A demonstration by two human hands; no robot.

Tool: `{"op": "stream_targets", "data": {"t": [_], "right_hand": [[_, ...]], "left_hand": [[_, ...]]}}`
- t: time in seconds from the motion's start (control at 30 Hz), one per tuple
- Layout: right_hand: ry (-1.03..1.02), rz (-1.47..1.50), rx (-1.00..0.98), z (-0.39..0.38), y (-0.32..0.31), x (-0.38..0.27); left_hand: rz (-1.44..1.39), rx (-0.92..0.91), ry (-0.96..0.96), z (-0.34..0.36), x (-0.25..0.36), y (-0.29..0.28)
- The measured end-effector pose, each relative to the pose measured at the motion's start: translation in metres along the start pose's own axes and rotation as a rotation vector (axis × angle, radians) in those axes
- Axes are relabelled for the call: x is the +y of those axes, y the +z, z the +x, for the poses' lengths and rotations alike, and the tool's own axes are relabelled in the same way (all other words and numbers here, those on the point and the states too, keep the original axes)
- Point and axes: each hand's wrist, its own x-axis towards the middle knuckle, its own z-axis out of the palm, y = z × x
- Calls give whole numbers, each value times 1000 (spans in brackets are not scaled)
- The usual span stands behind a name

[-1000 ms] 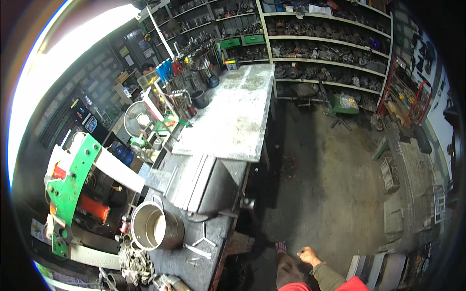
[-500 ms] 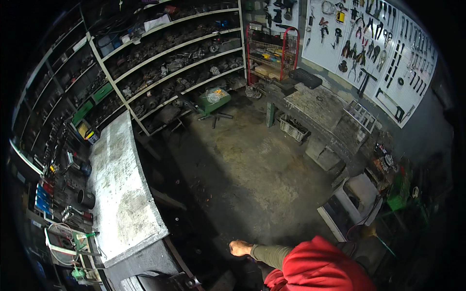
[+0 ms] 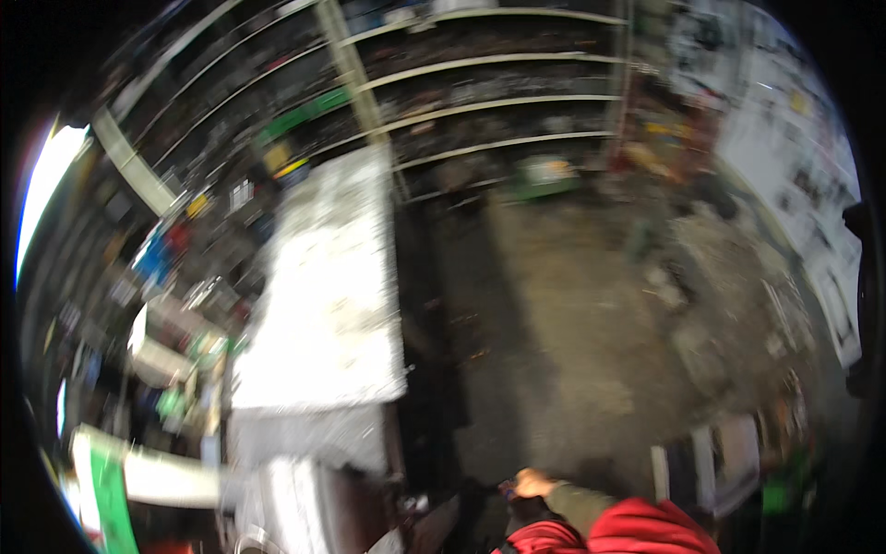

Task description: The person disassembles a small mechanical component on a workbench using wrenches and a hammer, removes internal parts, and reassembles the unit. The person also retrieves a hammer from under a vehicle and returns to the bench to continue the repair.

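My right hand (image 3: 533,484), at the end of an olive sleeve under red cloth (image 3: 651,526), is low in the middle of the head view over the floor, right of the grey bench (image 3: 309,429). Motion blur hides whether its fingers hold anything. I cannot see my left hand. A curved grey metal piece (image 3: 295,503) lies on the bench's near end, beside a long pale worktop (image 3: 328,277).
Loaded shelves (image 3: 489,111) line the back. A green chair (image 3: 544,185), red rack (image 3: 660,134), tool board (image 3: 784,157) and cluttered low bench (image 3: 720,277) stand rightward. A green-and-white metal frame (image 3: 111,480) is lower left. Concrete floor (image 3: 572,314) runs between the benches.
My view swung right toward the tool board, then back left, blurring now. The worktop moved rightward in view since half a second ago. My left hand, glimpsed one second ago, has left the frame.
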Motion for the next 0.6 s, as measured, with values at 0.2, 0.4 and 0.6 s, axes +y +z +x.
{"op": "stream_targets", "data": {"t": [0.2,0.4,0.6], "right_hand": [[18,189,166,-22,-34,-14],[75,205,65,-20,-33,-20],[90,269,19,29,7,6]], "left_hand": [[-19,-107,-364,-49,-38,-27],[15,-96,-366,-40,-33,-25],[76,-38,-438,-54,-59,-7]]}}
